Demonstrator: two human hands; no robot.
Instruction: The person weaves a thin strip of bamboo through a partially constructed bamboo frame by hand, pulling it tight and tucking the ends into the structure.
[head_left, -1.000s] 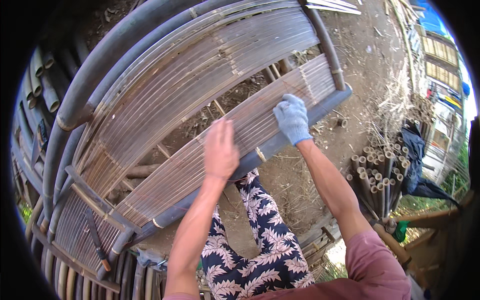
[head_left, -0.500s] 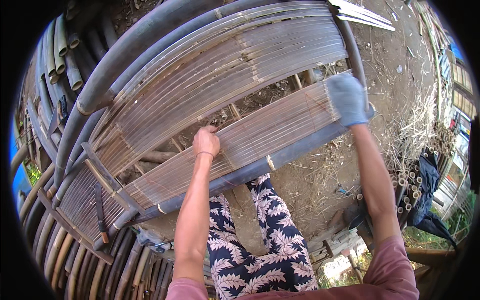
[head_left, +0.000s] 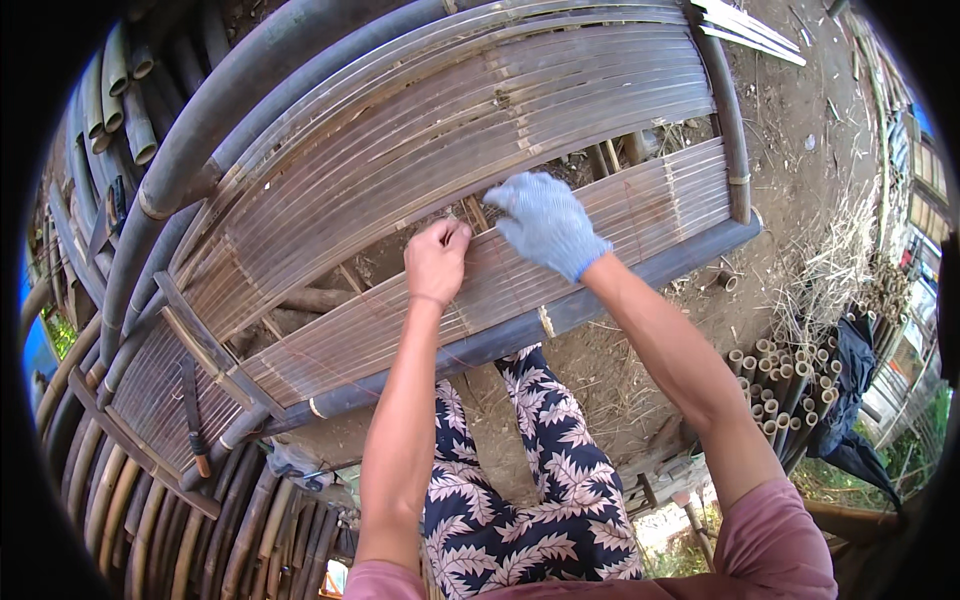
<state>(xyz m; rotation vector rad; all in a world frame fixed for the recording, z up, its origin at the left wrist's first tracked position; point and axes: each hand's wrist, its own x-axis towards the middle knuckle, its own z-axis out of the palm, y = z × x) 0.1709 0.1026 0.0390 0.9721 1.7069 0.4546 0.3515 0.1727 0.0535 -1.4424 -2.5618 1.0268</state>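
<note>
- While both arms reach up from the lower edge of the head view, the left hand (head_left: pixel 437 260), bare, is curled into a loose fist with its fingertips pinched at the upper edge of the near slat panel (head_left: pixel 560 265), a band of thin bamboo strips laid side by side.
- What the left fingers pinch is too small to tell; a thin reddish string (head_left: pixel 400 315) runs across the panel just below that hand.
- Just beside it, the right hand (head_left: pixel 545 222), in a pale blue work glove, lies on the same upper edge, fingers bent and pressing down on the strips at the gap; whether it grips anything I cannot tell.
- This near panel rests on a dark bamboo pole (head_left: pixel 600 300) that runs along its lower edge, directly over the person's knees in flowered trousers (head_left: pixel 520 480).
- Beyond the gap lies a second, wider slat panel (head_left: pixel 450 130), curved in the fisheye picture, bordered on the far side by thick bamboo poles (head_left: pixel 200 130).
- At lower left a knife-like tool (head_left: pixel 192 410) lies on another stretch of slats, well apart from both hands.
- At right, a bundle of cut bamboo tubes (head_left: pixel 790 385) stands on the bare ground beside a dark cloth (head_left: pixel 850 390).
</note>
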